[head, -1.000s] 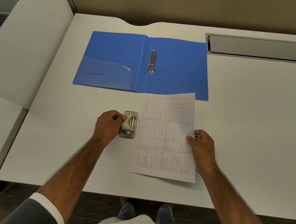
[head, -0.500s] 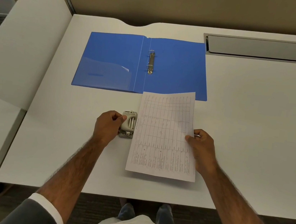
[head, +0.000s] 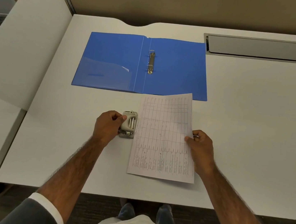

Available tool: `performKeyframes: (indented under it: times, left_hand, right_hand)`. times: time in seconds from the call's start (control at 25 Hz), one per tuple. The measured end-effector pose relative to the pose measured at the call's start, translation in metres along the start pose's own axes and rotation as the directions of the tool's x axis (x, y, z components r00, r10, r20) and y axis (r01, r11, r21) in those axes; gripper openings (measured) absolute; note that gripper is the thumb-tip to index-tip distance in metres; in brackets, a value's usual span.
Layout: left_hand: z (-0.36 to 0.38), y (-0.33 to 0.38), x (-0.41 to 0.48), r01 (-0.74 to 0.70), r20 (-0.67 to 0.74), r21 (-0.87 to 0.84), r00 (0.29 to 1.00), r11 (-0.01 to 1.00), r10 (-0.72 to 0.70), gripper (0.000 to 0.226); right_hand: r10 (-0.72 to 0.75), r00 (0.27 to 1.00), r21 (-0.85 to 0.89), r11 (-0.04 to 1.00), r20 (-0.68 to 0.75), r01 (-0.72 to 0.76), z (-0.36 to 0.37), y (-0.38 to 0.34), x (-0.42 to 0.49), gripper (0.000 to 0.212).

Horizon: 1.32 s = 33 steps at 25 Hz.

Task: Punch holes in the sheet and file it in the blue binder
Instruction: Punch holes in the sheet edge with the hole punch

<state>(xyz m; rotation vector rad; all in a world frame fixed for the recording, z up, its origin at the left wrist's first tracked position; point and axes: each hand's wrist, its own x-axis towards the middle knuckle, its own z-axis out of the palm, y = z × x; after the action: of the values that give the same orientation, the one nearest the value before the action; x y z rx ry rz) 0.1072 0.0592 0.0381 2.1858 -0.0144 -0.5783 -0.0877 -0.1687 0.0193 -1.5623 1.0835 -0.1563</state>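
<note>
A printed sheet point(head: 164, 138) with a ruled table lies on the white desk, its left edge tucked into a small grey metal hole punch point(head: 129, 124). My left hand point(head: 108, 125) grips the punch from its left side, thumb on the lever. My right hand point(head: 200, 147) pinches the sheet's right edge at mid-height. The blue binder point(head: 177, 68) lies open and flat farther back; its two metal rings point(head: 151, 62) look closed and hold no paper. The sheet's top right corner overlaps the binder's near edge.
A grey cable hatch point(head: 257, 48) is set into the desk point(head: 253, 135) at the back right. A white divider panel point(head: 25, 39) rises along the left side. The desk's front edge runs just below the sheet.
The sheet has slid left, so its left edge now sits in the punch's slot. Both hands keep the same holds.
</note>
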Motion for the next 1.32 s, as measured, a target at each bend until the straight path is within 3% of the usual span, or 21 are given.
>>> performKeyframes:
  times: [0.56, 0.84, 1.32]
  left_hand:
    - [0.0, 0.001, 0.0, -0.03, -0.005, 0.045, 1.0, 0.999, 0.031, 0.021]
    - [0.001, 0.003, 0.0, -0.022, -0.001, 0.065, 1.0, 0.998, 0.022, 0.024]
    - [0.004, 0.008, -0.002, -0.055, 0.013, 0.105, 0.998, 0.993, 0.054, 0.026]
  right_hand:
    - [-0.028, 0.999, -0.047, 0.998, 0.035, 0.03, 0.021, -0.009, 0.0, 0.004]
    - [-0.052, 0.999, -0.116, 0.992, -0.008, 0.051, 0.02, -0.007, 0.005, 0.005]
    - [-0.037, 0.997, -0.061, 0.998, -0.074, 0.033, 0.023, -0.005, 0.001, 0.002]
